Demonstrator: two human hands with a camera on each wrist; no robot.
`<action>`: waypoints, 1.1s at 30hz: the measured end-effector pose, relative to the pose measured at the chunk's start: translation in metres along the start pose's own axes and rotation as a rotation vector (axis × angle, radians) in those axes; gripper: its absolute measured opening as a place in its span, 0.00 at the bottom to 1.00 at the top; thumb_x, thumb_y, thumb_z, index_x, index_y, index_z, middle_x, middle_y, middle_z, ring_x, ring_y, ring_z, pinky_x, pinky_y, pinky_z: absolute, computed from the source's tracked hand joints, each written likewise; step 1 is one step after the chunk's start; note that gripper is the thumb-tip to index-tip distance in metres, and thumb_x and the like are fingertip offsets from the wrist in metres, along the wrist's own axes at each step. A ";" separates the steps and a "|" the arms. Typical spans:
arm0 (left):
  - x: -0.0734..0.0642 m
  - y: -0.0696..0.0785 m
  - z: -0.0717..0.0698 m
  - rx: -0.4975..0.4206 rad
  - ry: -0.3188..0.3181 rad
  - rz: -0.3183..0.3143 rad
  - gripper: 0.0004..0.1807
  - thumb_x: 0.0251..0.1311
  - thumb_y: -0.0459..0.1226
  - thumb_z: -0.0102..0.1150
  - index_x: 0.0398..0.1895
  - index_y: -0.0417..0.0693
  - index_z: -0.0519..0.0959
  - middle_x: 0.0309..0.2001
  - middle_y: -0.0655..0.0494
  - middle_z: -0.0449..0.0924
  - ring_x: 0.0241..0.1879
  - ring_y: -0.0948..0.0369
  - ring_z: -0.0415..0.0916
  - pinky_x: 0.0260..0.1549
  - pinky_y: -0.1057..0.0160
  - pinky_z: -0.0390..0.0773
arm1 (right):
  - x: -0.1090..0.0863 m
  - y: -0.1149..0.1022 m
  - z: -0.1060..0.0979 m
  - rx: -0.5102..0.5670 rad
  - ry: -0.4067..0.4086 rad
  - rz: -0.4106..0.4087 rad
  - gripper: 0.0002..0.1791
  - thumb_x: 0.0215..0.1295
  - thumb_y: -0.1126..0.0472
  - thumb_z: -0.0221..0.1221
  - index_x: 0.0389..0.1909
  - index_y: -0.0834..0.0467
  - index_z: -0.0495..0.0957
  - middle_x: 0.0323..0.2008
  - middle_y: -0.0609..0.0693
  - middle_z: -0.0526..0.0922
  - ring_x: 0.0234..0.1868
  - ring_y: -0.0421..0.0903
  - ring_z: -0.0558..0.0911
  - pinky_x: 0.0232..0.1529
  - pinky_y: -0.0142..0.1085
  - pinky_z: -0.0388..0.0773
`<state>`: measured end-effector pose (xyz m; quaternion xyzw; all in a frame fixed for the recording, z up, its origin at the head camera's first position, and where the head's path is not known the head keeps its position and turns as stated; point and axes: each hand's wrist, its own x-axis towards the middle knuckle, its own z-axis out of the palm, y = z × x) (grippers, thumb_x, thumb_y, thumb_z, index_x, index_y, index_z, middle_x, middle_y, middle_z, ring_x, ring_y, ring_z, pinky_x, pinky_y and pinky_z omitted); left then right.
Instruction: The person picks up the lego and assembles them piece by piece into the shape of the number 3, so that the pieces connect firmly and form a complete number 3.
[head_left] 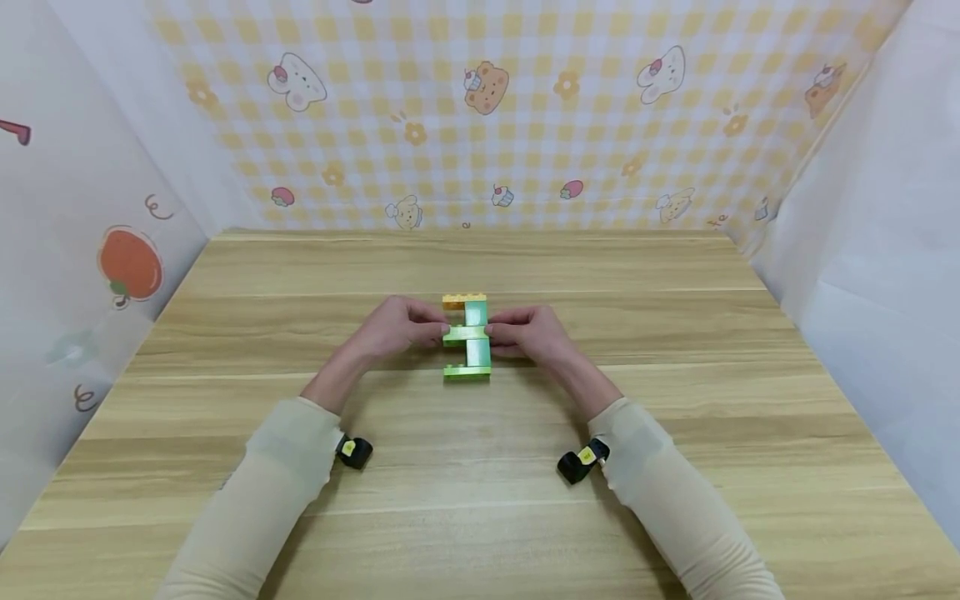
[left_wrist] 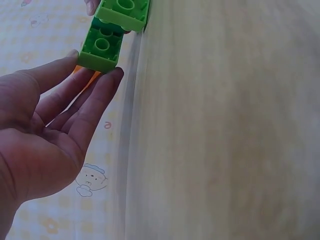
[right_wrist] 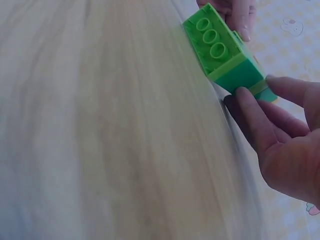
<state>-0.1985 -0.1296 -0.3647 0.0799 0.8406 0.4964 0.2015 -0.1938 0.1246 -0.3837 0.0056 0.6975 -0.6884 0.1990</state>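
Observation:
An E-shaped toy brick structure (head_left: pixel 477 353) is held between both hands around the middle of the tabletop. A yellow-orange brick (head_left: pixel 454 301) forms its far bar, and lime green bricks form the middle and near bars. Teal bricks join them along the right side. With thumb and fingers, my left hand (head_left: pixel 397 325) pinches the left end of the middle lime brick (left_wrist: pixel 101 45). My right hand (head_left: pixel 531 332) grips the structure's right side at the middle bar. Hollow undersides with round tubes show on the near lime brick (right_wrist: pixel 212 39) in the right wrist view.
The wood-grain table (head_left: pixel 465 517) extends around both arms. A yellow checked cloth (head_left: pixel 450 150) with cartoon prints hangs behind its far edge. White printed sheets (head_left: pixel 60 275) stand at the sides. Each wrist carries a small black camera (head_left: pixel 355 452).

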 end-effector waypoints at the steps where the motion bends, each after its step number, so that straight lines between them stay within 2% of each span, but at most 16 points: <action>1: 0.000 0.000 0.000 0.004 0.005 -0.003 0.14 0.73 0.40 0.65 0.53 0.41 0.87 0.55 0.44 0.87 0.51 0.54 0.87 0.55 0.56 0.85 | 0.000 0.000 0.001 0.004 0.007 -0.001 0.19 0.70 0.71 0.65 0.58 0.76 0.80 0.51 0.63 0.88 0.40 0.44 0.91 0.50 0.40 0.88; 5: 0.001 0.000 0.001 0.036 0.019 -0.009 0.13 0.73 0.40 0.65 0.53 0.42 0.88 0.55 0.44 0.87 0.50 0.54 0.87 0.54 0.56 0.85 | -0.001 0.001 0.003 -0.007 0.032 -0.005 0.17 0.69 0.70 0.66 0.55 0.75 0.83 0.46 0.59 0.90 0.39 0.42 0.90 0.46 0.38 0.88; 13: 0.002 -0.001 0.003 0.072 0.032 -0.008 0.12 0.73 0.39 0.65 0.52 0.41 0.88 0.53 0.44 0.88 0.47 0.56 0.87 0.51 0.58 0.85 | 0.001 0.002 0.004 -0.101 0.076 -0.005 0.14 0.68 0.66 0.69 0.51 0.70 0.87 0.45 0.59 0.91 0.39 0.40 0.90 0.43 0.35 0.88; 19: 0.004 -0.001 0.004 0.087 0.029 0.000 0.11 0.72 0.37 0.65 0.50 0.41 0.89 0.53 0.44 0.88 0.47 0.56 0.86 0.50 0.59 0.86 | 0.002 0.001 0.007 -0.144 0.094 -0.003 0.14 0.68 0.65 0.70 0.49 0.70 0.87 0.47 0.63 0.91 0.37 0.41 0.90 0.44 0.36 0.88; 33: 0.006 -0.009 0.007 0.082 0.032 0.010 0.09 0.72 0.36 0.66 0.48 0.42 0.90 0.52 0.45 0.89 0.46 0.57 0.85 0.48 0.61 0.86 | 0.001 0.001 0.012 -0.268 0.099 -0.040 0.12 0.68 0.64 0.69 0.47 0.68 0.89 0.45 0.62 0.91 0.40 0.48 0.92 0.42 0.38 0.89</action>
